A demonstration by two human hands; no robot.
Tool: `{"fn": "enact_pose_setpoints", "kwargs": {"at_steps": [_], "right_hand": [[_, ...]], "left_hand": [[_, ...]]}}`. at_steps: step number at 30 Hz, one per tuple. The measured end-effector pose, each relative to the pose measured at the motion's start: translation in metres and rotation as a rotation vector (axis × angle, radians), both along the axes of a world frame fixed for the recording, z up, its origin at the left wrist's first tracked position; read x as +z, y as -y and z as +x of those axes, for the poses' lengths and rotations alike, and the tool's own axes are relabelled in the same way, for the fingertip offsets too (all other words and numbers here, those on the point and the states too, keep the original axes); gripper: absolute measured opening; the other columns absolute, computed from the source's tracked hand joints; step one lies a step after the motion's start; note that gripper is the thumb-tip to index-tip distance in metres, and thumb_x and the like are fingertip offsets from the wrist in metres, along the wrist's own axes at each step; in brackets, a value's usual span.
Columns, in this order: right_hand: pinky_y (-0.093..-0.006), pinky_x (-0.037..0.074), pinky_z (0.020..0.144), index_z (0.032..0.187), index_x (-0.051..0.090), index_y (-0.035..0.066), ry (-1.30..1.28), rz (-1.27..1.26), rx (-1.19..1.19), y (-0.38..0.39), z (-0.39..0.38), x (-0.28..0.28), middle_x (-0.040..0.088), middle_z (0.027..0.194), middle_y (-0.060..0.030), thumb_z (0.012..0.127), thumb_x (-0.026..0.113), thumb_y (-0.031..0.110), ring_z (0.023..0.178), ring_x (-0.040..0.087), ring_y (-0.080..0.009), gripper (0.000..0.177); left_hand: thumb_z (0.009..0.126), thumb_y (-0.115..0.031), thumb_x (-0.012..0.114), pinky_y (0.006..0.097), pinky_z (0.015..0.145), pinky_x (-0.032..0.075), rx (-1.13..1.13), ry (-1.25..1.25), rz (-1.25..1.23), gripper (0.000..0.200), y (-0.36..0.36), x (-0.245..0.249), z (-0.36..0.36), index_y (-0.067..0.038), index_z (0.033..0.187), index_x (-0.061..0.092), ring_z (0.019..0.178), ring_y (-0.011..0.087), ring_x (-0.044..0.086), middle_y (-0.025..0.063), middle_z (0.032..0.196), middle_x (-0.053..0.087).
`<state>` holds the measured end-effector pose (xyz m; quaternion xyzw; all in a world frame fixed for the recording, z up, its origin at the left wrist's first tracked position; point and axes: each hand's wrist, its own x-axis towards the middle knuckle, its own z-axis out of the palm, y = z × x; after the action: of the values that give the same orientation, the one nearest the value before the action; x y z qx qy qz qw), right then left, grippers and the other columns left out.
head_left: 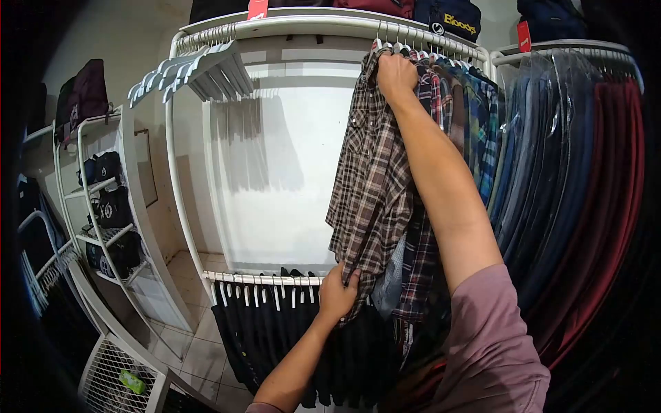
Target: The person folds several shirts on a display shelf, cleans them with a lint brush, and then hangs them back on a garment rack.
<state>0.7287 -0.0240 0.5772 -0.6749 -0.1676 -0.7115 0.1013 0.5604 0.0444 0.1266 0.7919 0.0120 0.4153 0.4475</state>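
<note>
A brown and black plaid shirt (372, 165) hangs at the left end of a row of shirts on the upper white rail (275, 26). High up, my right hand (397, 74) is closed on its collar area, just below the hanger hooks. My left hand (338, 292) pinches the shirt's lower front edge, near the hem. Other plaid shirts (475, 103) hang close behind and to the right of it. Part of the row is hidden by my right arm.
Several bare grey hangers (213, 72) bunch at the rail's left. Dark garments (296, 344) hang from a lower rail (261, 279). Plastic-covered clothes (544, 158) and red ones (613, 206) hang at right. Bags (451, 17) sit on top; a shelf rack (107, 234) stands left.
</note>
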Motion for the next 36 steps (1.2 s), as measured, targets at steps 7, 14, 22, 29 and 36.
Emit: {"fn": "enact_pose_setpoints", "kwargs": {"at_steps": [7,14,22,29,36], "right_hand": [[-0.0473,0.061,0.074,0.096,0.073,0.000,-0.031,-0.009,0.084,0.005,-0.003,-0.002,0.073,0.095,-0.0219,0.091,0.060,0.008,0.086,0.074,-0.0400,0.016],[-0.0474,0.061,0.074,0.107,0.069,-0.001,-0.077,-0.070,0.040,0.006,-0.005,-0.001,0.074,0.097,-0.0215,0.089,0.062,0.011,0.088,0.074,-0.0411,0.023],[-0.0566,0.046,0.097,0.144,0.049,0.000,-0.237,0.231,0.294,0.039,-0.062,-0.093,0.062,0.121,-0.0308,0.098,0.051,0.056,0.113,0.062,-0.0435,0.072],[-0.0510,0.050,0.088,0.146,0.044,0.005,-0.295,0.237,0.077,0.086,-0.036,-0.196,0.058,0.122,-0.0209,0.087,0.074,0.025,0.111,0.060,-0.0394,0.069],[-0.0507,0.054,0.077,0.125,0.057,-0.001,-0.639,0.257,0.390,0.075,-0.095,-0.311,0.066,0.104,-0.0202,0.087,0.070,0.019,0.093,0.068,-0.0434,0.044]], "left_hand": [[0.095,-0.027,0.067,0.0535,0.083,0.050,-0.083,0.005,-0.047,0.034,0.011,0.008,-0.002,0.003,0.110,0.066,0.097,0.0497,0.064,0.0284,0.100,0.069],[0.095,-0.026,0.067,0.0543,0.080,0.050,-0.027,0.002,-0.005,0.030,0.017,-0.004,0.012,0.002,0.104,0.065,0.095,0.0497,0.064,0.0283,0.097,0.068],[0.091,-0.010,0.057,0.0555,0.088,0.050,0.139,-0.138,0.072,0.028,-0.007,-0.044,-0.001,-0.005,0.118,0.064,0.103,0.0483,0.062,0.0251,0.107,0.068],[0.090,-0.008,0.056,0.0563,0.079,0.050,0.428,-0.179,0.105,0.015,-0.037,-0.053,-0.029,-0.003,0.103,0.060,0.094,0.0474,0.064,0.0240,0.096,0.067],[0.086,-0.009,0.061,0.0516,0.075,0.055,0.268,-0.195,0.398,0.016,0.025,-0.102,-0.022,-0.003,0.101,0.058,0.086,0.0416,0.068,0.0207,0.092,0.067]]}}
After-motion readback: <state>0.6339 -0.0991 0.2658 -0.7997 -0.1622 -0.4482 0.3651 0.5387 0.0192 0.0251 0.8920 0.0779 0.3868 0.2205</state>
